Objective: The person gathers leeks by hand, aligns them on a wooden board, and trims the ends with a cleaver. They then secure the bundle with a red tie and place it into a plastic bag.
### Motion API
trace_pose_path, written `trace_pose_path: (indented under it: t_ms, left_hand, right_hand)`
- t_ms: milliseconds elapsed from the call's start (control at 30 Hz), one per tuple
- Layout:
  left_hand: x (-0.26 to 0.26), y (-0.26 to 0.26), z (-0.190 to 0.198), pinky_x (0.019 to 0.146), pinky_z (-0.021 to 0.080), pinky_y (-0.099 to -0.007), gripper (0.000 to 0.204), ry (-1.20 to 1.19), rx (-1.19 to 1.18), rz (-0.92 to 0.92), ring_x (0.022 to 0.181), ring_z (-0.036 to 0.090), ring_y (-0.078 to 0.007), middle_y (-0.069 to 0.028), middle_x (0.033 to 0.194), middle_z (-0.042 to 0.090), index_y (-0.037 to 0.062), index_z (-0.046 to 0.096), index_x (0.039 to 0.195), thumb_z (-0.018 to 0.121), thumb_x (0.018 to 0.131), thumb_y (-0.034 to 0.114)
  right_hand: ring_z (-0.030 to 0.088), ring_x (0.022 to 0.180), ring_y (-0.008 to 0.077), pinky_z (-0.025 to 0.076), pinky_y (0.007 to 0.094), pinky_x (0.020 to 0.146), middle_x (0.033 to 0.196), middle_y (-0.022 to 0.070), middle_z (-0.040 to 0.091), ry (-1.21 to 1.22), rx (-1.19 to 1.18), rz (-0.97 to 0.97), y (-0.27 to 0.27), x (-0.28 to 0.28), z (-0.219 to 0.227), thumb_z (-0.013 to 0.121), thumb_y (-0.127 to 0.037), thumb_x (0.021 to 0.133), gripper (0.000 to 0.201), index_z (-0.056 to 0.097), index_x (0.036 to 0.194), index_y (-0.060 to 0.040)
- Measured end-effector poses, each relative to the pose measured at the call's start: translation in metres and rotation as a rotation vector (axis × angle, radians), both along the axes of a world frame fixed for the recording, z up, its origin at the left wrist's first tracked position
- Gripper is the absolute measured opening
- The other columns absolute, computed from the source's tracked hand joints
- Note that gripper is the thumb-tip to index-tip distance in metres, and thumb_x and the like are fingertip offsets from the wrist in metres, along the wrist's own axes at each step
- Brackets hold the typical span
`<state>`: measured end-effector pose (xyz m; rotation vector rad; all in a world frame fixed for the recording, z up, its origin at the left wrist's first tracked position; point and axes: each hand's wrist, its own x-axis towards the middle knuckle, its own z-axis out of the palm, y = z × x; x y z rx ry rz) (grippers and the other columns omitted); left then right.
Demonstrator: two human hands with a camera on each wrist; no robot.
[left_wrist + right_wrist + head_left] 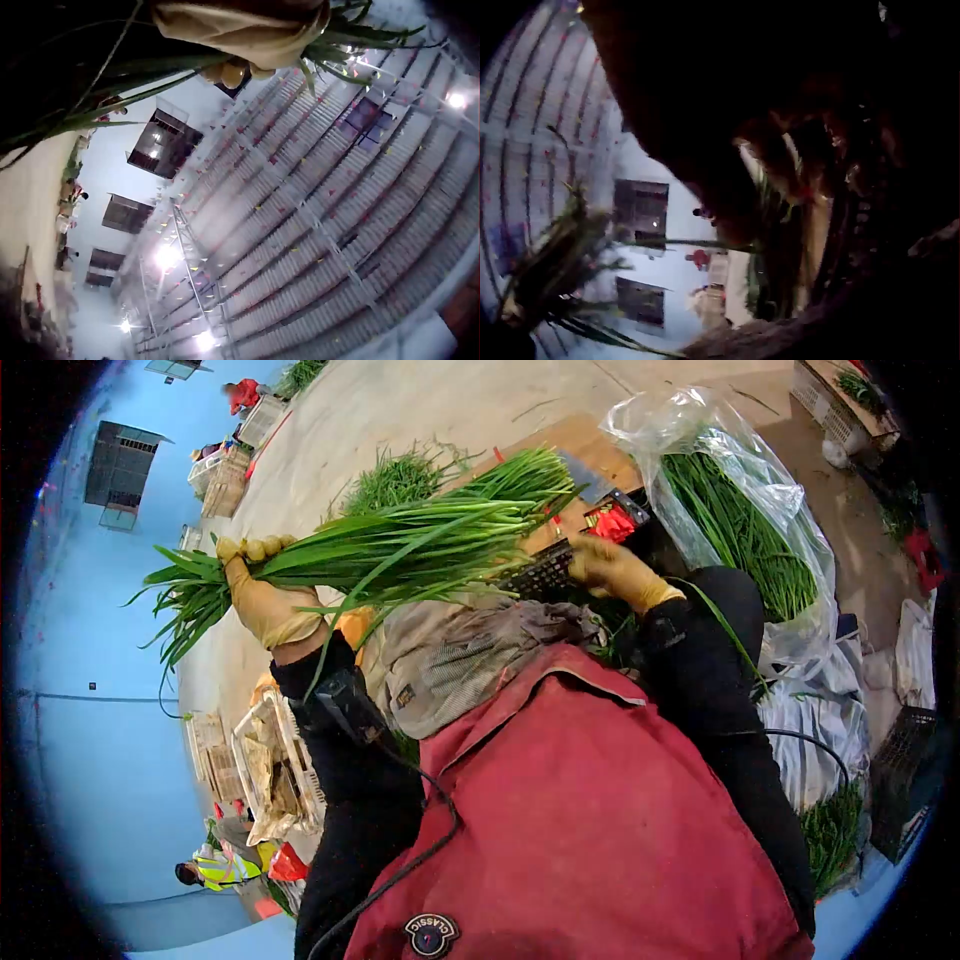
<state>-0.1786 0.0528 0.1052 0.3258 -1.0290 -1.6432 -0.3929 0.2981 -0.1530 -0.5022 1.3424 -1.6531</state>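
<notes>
My left hand (268, 600), in a yellowish glove, grips a large bunch of garlic chives (400, 545) near its leafy end. In the head view the chives lie across to the right, their paler stem ends over a wooden board (575, 445). The same gloved left hand (247, 34) shows at the top of the left wrist view, with leaves on both sides. My gloved right hand (612, 568) is at the black plastic basket (545, 572), just below red strips (612, 522). Its fingers look bent; I cannot tell whether they hold anything. The right wrist view is very dark.
A clear plastic bag (790, 510) full of chives stands at the right. More loose greens (395, 482) lie behind the held bunch. A grey cloth (450, 655) covers my lap. White crates (275, 750) stand on the left, and a person in a yellow vest (228, 868) is farther off.
</notes>
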Motion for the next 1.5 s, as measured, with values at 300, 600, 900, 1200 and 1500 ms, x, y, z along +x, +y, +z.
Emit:
trace_pose_path:
  t_ms: [300, 600, 900, 1200, 1500]
  left_hand:
    - [-0.005, 0.018, 0.003, 0.063, 0.045, -0.0336, 0.029, 0.002, -0.024, 0.107, 0.056, 0.048, -0.0150, 0.0012, 0.060, 0.049, 0.0117, 0.048, 0.072, 0.062, 0.090, 0.029]
    - [0.015, -0.011, 0.004, 0.066, 0.046, -0.0358, 0.032, 0.031, -0.004, 0.080, 0.061, 0.050, -0.0172, -0.0002, 0.063, 0.050, 0.0115, 0.048, 0.069, 0.058, 0.092, 0.031]
    - [0.012, -0.003, 0.009, 0.066, 0.046, -0.0366, 0.033, -0.004, 0.004, 0.147, 0.060, 0.051, -0.0187, -0.0004, 0.062, 0.051, 0.0123, 0.047, 0.068, 0.058, 0.092, 0.034]
    - [0.027, -0.024, 0.009, 0.070, 0.040, -0.0295, 0.024, 0.292, -0.115, -0.628, 0.058, 0.049, -0.0076, 0.0075, 0.054, 0.052, 0.0152, 0.050, 0.072, 0.056, 0.090, 0.029]
    - [0.031, -0.029, -0.010, 0.068, 0.041, -0.0245, 0.032, 0.576, -0.634, -0.975, 0.056, 0.055, -0.0073, 0.0039, 0.064, 0.060, 0.0097, 0.057, 0.092, 0.058, 0.090, 0.041]
  right_hand:
    - [0.060, 0.085, 0.0389, 0.049, 0.0415, 0.074, 0.095, 0.0158, 0.066, 1.178, 0.078, -0.198, -0.061, -0.013, -0.014, 0.061, -0.015, 0.082, 0.021, 0.066, 0.102, -0.0089]
    - [0.057, 0.092, 0.0148, 0.046, 0.0288, 0.082, 0.102, 0.0056, 0.064, 0.222, -0.119, 0.184, -0.023, 0.000, 0.004, 0.071, -0.019, 0.079, 0.041, 0.060, 0.117, -0.0076]
    - [0.060, 0.073, 0.0234, 0.048, 0.0346, 0.068, 0.080, 0.0089, 0.065, 0.685, -0.059, 0.240, -0.074, -0.012, -0.069, 0.061, -0.014, 0.083, 0.023, 0.065, 0.104, -0.0063]
    - [0.054, 0.076, 0.0080, 0.045, 0.0240, 0.069, 0.095, -0.0025, 0.064, 0.091, 0.051, 0.271, -0.019, -0.011, 0.003, 0.058, -0.035, 0.092, 0.038, 0.062, 0.118, -0.0069]
    - [0.062, 0.085, 0.0103, 0.048, 0.0227, 0.072, 0.100, 0.0012, 0.067, -0.069, -0.178, 0.245, -0.021, 0.005, 0.012, 0.053, -0.038, 0.094, 0.040, 0.060, 0.123, -0.0101]
